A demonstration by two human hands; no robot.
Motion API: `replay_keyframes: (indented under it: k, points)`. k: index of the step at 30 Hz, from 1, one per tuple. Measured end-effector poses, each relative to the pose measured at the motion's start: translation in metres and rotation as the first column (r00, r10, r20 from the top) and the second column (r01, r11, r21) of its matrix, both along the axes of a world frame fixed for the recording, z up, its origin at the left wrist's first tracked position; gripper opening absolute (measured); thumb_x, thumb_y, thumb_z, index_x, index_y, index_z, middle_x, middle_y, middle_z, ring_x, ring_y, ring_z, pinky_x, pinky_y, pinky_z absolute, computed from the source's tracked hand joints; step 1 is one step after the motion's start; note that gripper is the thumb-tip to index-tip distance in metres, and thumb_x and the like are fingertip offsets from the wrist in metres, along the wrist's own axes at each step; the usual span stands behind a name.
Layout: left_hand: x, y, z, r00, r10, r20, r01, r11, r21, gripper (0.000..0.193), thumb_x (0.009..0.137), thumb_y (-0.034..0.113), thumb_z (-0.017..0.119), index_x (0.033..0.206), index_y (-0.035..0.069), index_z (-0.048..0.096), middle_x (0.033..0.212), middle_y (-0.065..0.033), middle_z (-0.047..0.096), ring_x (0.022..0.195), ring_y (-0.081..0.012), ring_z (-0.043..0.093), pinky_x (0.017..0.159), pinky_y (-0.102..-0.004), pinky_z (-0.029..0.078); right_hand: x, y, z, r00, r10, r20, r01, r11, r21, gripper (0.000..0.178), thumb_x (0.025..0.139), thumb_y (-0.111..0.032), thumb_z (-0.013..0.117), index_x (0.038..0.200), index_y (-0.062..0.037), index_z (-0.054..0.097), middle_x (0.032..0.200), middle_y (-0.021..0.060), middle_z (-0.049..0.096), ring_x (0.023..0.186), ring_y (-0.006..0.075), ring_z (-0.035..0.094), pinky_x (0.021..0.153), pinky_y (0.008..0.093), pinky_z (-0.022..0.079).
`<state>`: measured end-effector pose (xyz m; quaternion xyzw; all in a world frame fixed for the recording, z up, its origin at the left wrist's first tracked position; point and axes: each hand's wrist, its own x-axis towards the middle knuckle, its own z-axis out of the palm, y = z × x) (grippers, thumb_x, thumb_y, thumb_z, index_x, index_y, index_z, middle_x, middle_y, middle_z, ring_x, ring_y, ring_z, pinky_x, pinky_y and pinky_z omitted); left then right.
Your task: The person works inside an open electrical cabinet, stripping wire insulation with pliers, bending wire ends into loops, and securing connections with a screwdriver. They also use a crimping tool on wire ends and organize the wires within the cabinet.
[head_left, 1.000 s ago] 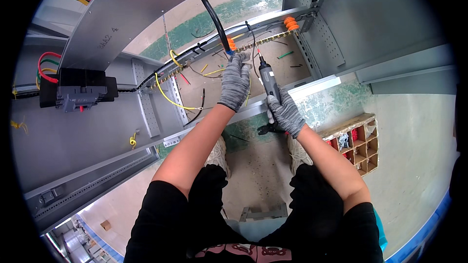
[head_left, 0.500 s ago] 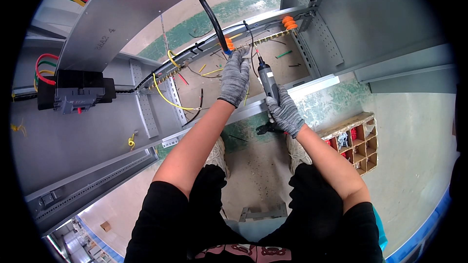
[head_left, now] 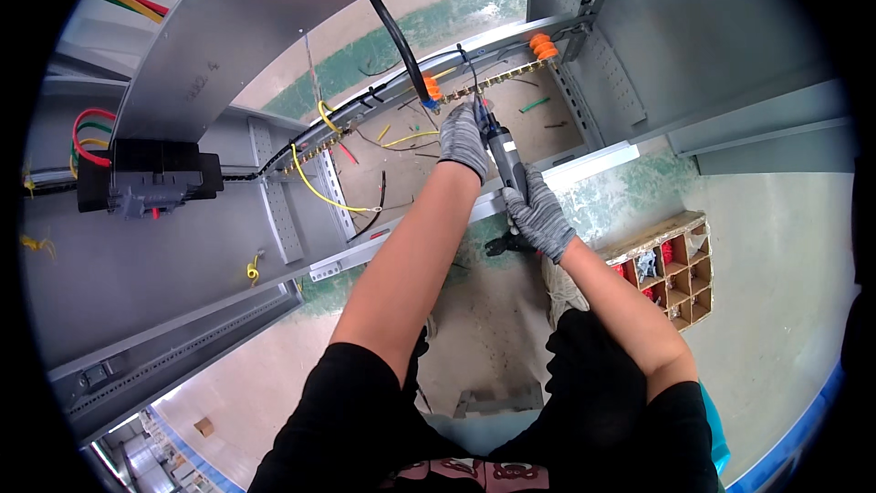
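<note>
My right hand (head_left: 540,215), in a grey knit glove, is wrapped round a grey-and-black cordless screwdriver (head_left: 506,160). The tool points up and away toward a brass busbar (head_left: 511,76) studded with screws. Close against the driver's bit end is my gloved left hand (head_left: 464,141), fingers drawn together; what they pinch is hidden. A thin black wire (head_left: 470,66) drops from the rail to these fingertips. Just left of them, a thick black cable (head_left: 399,41) with a blue-sleeved end meets the busbar beside an orange insulator (head_left: 432,88).
Grey cabinet panels (head_left: 712,46) surround the frame. Another orange insulator (head_left: 543,46) stands at the busbar's right end. A yellow wire (head_left: 319,190) hangs left, near a black breaker (head_left: 151,178). Black-handled pliers (head_left: 507,244) lie below my right hand, left of a divided parts box (head_left: 677,285).
My left hand has moved right, from the thick cable's end to the screwdriver's bit. The screwdriver and right hand stay almost in place; the view has shifted slightly.
</note>
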<state>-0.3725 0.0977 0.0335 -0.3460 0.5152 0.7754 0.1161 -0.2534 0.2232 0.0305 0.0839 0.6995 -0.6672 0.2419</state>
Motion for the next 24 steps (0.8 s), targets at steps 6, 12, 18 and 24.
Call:
replay_keyframes:
  k: [6,12,18,24]
  points:
    - [-0.017,-0.035,-0.032,0.991,0.033,-0.128,0.046,0.825,0.564,0.024,0.096,0.021,0.039,0.106,0.003,0.051,0.101,-0.0165,0.065,0.077,-0.0287,0.062,0.066,-0.0391,0.052,0.001,-0.012,-0.005,0.998,0.008,-0.059,-0.008,1.000,0.006,0.043,0.088,-0.018,0.055,0.123,-0.0003,0.038,0.085,0.0117,0.055,0.064,0.0172,0.054,0.060,0.0310,0.047]
    - [-0.014,-0.014,-0.011,0.998,0.054,-0.030,-0.040,0.941,0.335,0.019,0.098,0.022,0.035,0.100,0.008,0.048,0.107,-0.0165,0.064,0.091,-0.0307,0.063,0.072,-0.0414,0.052,0.002,-0.002,-0.016,0.994,0.024,-0.103,-0.017,0.997,0.069,0.046,0.087,-0.020,0.056,0.124,0.0016,0.038,0.090,0.0153,0.055,0.076,0.0218,0.056,0.071,0.0328,0.048]
    - [-0.020,-0.013,-0.015,0.997,0.065,0.037,-0.072,0.958,0.276,0.017,0.098,0.022,0.039,0.101,0.010,0.049,0.104,-0.0140,0.066,0.088,-0.0285,0.064,0.070,-0.0423,0.052,0.000,-0.002,-0.014,0.997,0.052,-0.064,-0.048,0.997,0.061,0.047,0.088,-0.020,0.056,0.125,0.0017,0.037,0.091,0.0156,0.054,0.076,0.0212,0.055,0.072,0.0325,0.048]
    - [-0.011,-0.012,-0.008,0.996,0.093,0.003,-0.089,0.941,0.326,0.019,0.096,0.026,0.044,0.105,0.010,0.050,0.099,-0.0131,0.065,0.080,-0.0282,0.062,0.064,-0.0415,0.050,0.001,0.002,0.007,0.995,0.059,0.085,-0.054,0.997,-0.058,0.047,0.089,-0.019,0.054,0.127,-0.0003,0.035,0.088,0.0105,0.052,0.072,0.0192,0.053,0.070,0.0305,0.048]
